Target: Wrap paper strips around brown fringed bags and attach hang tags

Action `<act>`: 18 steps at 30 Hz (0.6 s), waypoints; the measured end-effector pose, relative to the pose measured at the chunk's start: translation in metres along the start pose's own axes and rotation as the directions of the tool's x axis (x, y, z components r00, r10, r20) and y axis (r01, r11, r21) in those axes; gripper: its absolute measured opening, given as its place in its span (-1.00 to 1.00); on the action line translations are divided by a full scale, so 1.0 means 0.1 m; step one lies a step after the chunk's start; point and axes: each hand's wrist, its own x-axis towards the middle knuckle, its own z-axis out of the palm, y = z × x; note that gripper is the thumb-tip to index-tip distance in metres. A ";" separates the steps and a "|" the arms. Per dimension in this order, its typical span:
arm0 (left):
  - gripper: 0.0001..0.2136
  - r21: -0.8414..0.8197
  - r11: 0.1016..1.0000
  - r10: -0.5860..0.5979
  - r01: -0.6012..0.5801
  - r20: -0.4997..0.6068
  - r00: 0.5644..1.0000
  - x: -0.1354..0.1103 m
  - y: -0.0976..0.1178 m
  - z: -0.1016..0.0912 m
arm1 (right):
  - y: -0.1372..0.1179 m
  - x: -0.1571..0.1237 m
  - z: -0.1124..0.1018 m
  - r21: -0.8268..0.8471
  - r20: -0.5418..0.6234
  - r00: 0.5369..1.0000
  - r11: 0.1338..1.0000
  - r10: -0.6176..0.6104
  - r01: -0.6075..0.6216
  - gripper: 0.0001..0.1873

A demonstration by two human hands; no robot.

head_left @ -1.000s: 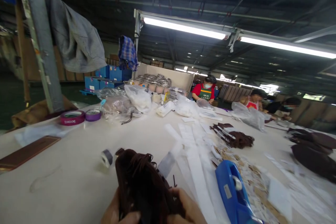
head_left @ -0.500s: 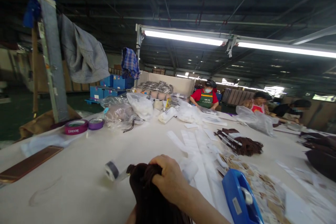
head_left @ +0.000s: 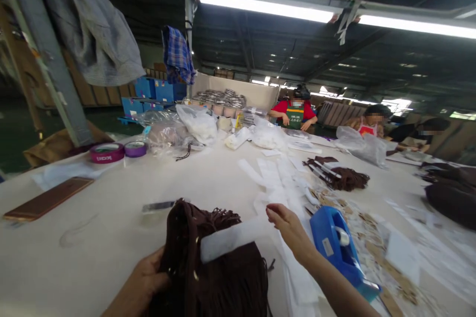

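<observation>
My left hand [head_left: 147, 280] gripped the brown bag [head_left: 223, 282]; my right hand [head_left: 293, 235] curled loosely by the white strip [head_left: 230, 241], its hold unclear.

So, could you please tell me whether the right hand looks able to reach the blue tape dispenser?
Probably yes: the right hand is close beside the blue tape dispenser, with nothing visible standing between them, though whether its fingertips touch the white strip is unclear.
</observation>
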 end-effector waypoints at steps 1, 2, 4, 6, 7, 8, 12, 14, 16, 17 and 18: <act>-0.55 -0.004 1.000 -0.023 0.023 -0.020 1.000 0.00 0.02 -0.01 | 0.04 -0.06 0.03 -0.067 0.036 0.998 0.996 -0.051 0.053 -0.63; -0.55 -0.011 0.999 -0.034 0.034 -0.037 0.999 0.00 0.04 -0.02 | 0.07 -0.12 0.09 -0.132 0.077 0.992 0.985 -0.104 0.113 -0.64; -0.54 -0.039 0.999 -0.033 0.031 -0.059 0.998 0.01 0.04 -0.05 | 0.14 -0.26 0.25 -0.215 0.157 0.969 0.951 -0.191 0.223 -0.65; -0.54 -0.072 0.996 -0.049 0.043 -0.076 0.996 0.02 0.00 -0.10 | 0.22 -0.40 0.44 -0.244 0.206 0.945 0.921 -0.255 0.302 -0.71; -0.54 -0.091 0.994 -0.071 0.063 -0.085 0.994 0.02 -0.03 -0.14 | 0.27 -0.46 0.52 -0.269 0.213 0.932 0.899 -0.294 0.345 -0.74; -0.54 -0.122 0.988 -0.107 0.095 -0.097 0.990 0.03 -0.06 -0.18 | 0.33 -0.51 0.60 -0.307 0.206 0.917 0.867 -0.342 0.393 -0.76; -0.58 -0.356 0.911 -0.261 0.207 -0.111 0.959 0.00 -0.22 -0.35 | 0.62 -0.60 0.77 -0.436 0.174 0.841 0.726 -0.512 0.532 -0.69; -0.52 -0.400 0.897 -0.243 0.188 -0.091 0.966 -0.04 -0.32 -0.41 | 0.71 -0.60 0.78 -0.455 0.181 0.807 0.680 -0.562 0.575 -0.68; -0.37 -0.360 0.925 -0.164 0.118 -0.099 0.981 -0.08 -0.46 -0.42 | 0.71 -0.60 0.78 -0.474 0.189 0.762 0.622 -0.619 0.623 -0.64; -0.28 -0.333 0.940 -0.120 0.078 -0.108 0.987 -0.10 -0.53 -0.41 | 0.69 -0.60 0.78 -0.476 0.211 0.731 0.585 -0.649 0.657 -0.61; -0.22 -0.312 0.949 -0.089 0.048 -0.120 0.989 -0.12 -0.60 -0.39 | 0.64 -0.61 0.80 -0.468 0.249 0.698 0.547 -0.672 0.694 -0.56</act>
